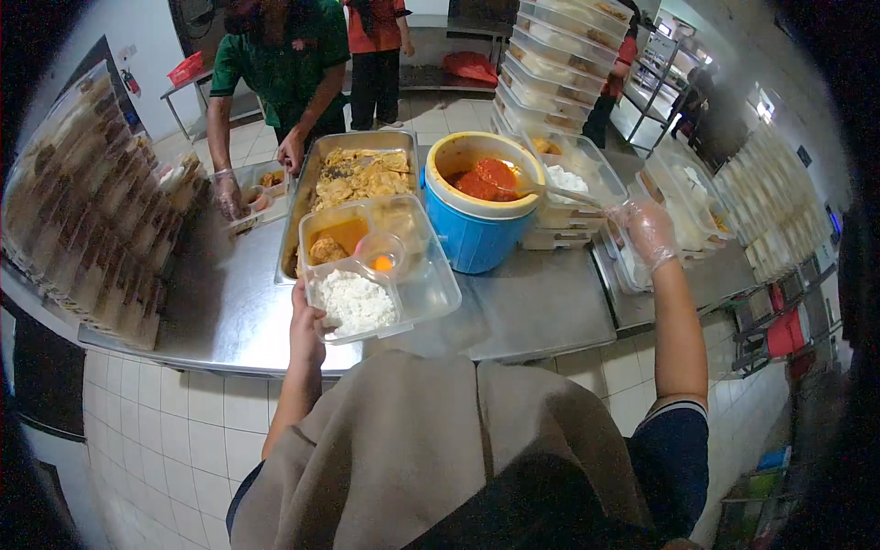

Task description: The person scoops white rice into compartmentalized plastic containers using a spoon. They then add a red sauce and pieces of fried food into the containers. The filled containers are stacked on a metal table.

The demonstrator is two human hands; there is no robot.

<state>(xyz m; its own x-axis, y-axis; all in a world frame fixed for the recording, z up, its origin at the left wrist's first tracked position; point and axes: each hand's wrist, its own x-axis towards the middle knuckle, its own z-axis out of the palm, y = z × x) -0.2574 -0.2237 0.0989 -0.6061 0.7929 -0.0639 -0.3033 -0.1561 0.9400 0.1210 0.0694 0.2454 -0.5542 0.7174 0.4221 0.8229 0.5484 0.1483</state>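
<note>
My left hand (307,323) grips the near left corner of a clear plastic compartment tray (430,302). White rice (357,302) fills one compartment, and a brown piece of food in yellow-orange sauce (330,249) lies in another. A small orange item (382,263) sits in the round middle cup. In a clear plastic glove, my right hand (643,230) holds the handle of a metal spoon (574,195). Its far end rests in red sauce or sambal (485,180) inside a blue insulated bucket (474,237) with a cream rim. The spoon's bowl is hidden.
A steel pan (290,227) of yellowish cooked food stands behind the tray on the steel table (529,309). Tall stacks of filled trays rise at left (89,213), back (550,69) and right (773,192). Across the table, a person in green (282,75) handles another tray.
</note>
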